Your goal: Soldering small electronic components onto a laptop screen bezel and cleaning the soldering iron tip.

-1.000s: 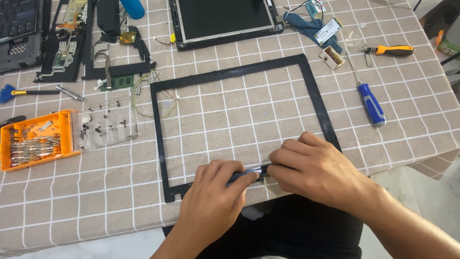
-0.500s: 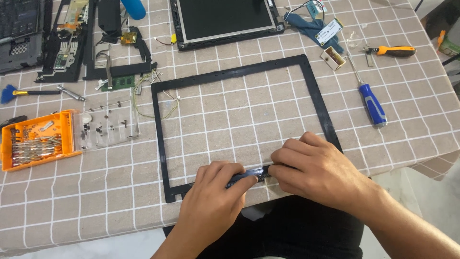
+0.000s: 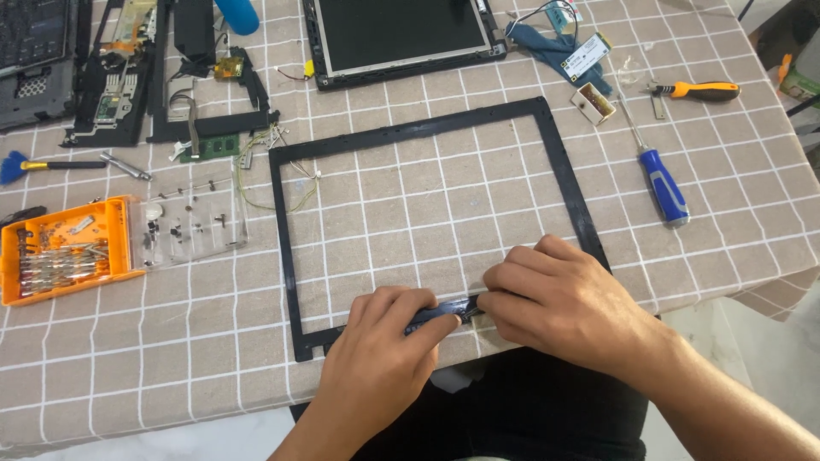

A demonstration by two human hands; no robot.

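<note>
Hands (image 3: 478, 329) — on black frame (image 3: 286, 222)

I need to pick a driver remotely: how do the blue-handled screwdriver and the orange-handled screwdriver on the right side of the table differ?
The blue-handled screwdriver has a blue handle with a white band; the orange-handled screwdriver is orange and black. The blue one lies nearly lengthwise, tip away from the person; the orange one lies crosswise, tip pointing left. The blue one lies nearer the black frame. Both rest untouched on the checked tablecloth.

The table holds one black screen bezel (image 3: 427, 137), one display panel (image 3: 397, 34), two screwdrivers, blue-handled (image 3: 664, 186) and orange-handled (image 3: 700, 89), one orange bit case (image 3: 64, 249), and two hands, left (image 3: 380, 358) and right (image 3: 559, 307).
</note>
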